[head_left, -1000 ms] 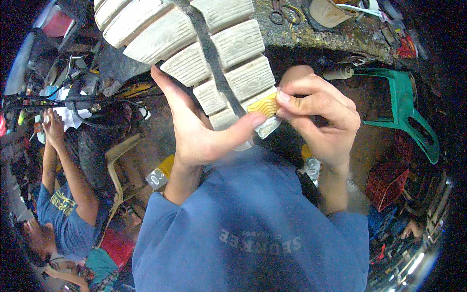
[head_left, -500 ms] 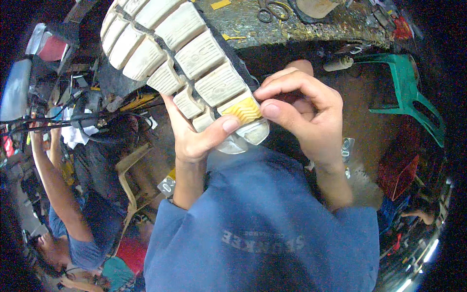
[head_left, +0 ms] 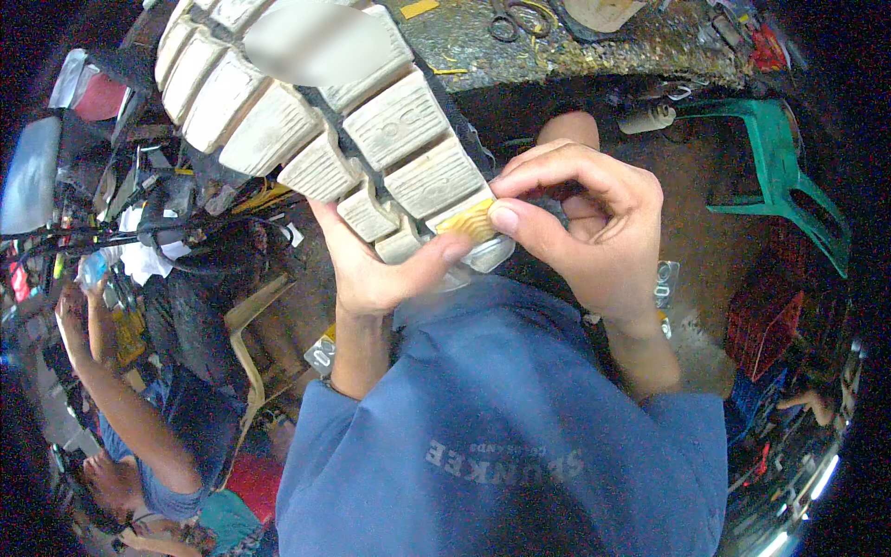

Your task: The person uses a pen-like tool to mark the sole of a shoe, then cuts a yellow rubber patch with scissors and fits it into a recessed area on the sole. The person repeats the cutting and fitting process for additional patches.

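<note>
A shoe [head_left: 399,125] is held sole outward in front of my chest, its pale, deeply grooved blocks facing me and its dark upper showing along the right side. Near its lower end a yellow ridged patch [head_left: 467,221] lies on the sole. My left hand [head_left: 376,274] grips the shoe from the lower left, thumb beside the patch and fingers hidden behind. With thumb and forefinger pinched together, my right hand [head_left: 599,204] holds the shoe's right edge by the patch. Whether it also pinches the patch cannot be made out.
Ahead is a worn, glue-crusted workbench [head_left: 557,65] with scissors [head_left: 520,19] on it. A green plastic stool [head_left: 775,167] stands at the right, near a red crate [head_left: 766,320]. Another person [head_left: 144,418] works at the left beside dark cables [head_left: 102,232].
The shoe has shifted up and left at its far end and tilted. My right thumb has moved slightly over the yellow patch's edge. The other person's arm has moved.
</note>
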Tool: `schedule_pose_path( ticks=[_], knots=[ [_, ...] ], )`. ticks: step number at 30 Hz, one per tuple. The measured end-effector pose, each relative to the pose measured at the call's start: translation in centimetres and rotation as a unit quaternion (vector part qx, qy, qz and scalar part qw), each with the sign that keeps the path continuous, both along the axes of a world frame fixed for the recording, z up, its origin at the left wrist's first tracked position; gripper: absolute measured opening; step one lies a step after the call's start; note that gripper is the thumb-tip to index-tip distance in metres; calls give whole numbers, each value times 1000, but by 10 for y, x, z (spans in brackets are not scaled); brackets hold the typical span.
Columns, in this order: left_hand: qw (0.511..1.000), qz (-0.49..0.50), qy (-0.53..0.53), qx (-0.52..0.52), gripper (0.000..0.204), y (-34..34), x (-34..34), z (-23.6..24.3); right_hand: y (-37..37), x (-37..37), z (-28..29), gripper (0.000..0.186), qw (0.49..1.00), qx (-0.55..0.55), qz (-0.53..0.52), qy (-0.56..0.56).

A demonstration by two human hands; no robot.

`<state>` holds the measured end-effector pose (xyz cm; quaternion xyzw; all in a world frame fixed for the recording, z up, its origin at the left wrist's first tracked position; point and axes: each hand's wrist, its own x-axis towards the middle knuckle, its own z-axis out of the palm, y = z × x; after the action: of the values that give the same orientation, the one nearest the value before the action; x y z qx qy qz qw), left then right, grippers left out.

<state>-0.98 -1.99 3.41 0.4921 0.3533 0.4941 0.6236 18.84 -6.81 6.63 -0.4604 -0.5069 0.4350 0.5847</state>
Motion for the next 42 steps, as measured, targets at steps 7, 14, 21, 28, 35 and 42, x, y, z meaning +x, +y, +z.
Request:
schedule_pose_path(
  ticks=[7,14,21,28,35,42],
  knots=[
    [979,-27,184,78,157,13,-16,-26,-3,-6,-26,19,992,-117,-42,1],
    [987,40,142,67,157,3,-11,-15,4,-5,-75,21,993,-105,10,51],
    [960,139,200,141,146,-11,-6,-10,22,17,-109,12,991,-71,83,80],
    [953,169,180,178,149,-28,-14,-4,29,15,-97,18,968,-109,207,88],
    [986,60,110,109,147,-20,19,15,8,29,-107,69,942,-112,120,293],
    [982,-44,133,123,150,-5,55,19,-14,55,-112,60,945,-88,55,309]
  ],
)
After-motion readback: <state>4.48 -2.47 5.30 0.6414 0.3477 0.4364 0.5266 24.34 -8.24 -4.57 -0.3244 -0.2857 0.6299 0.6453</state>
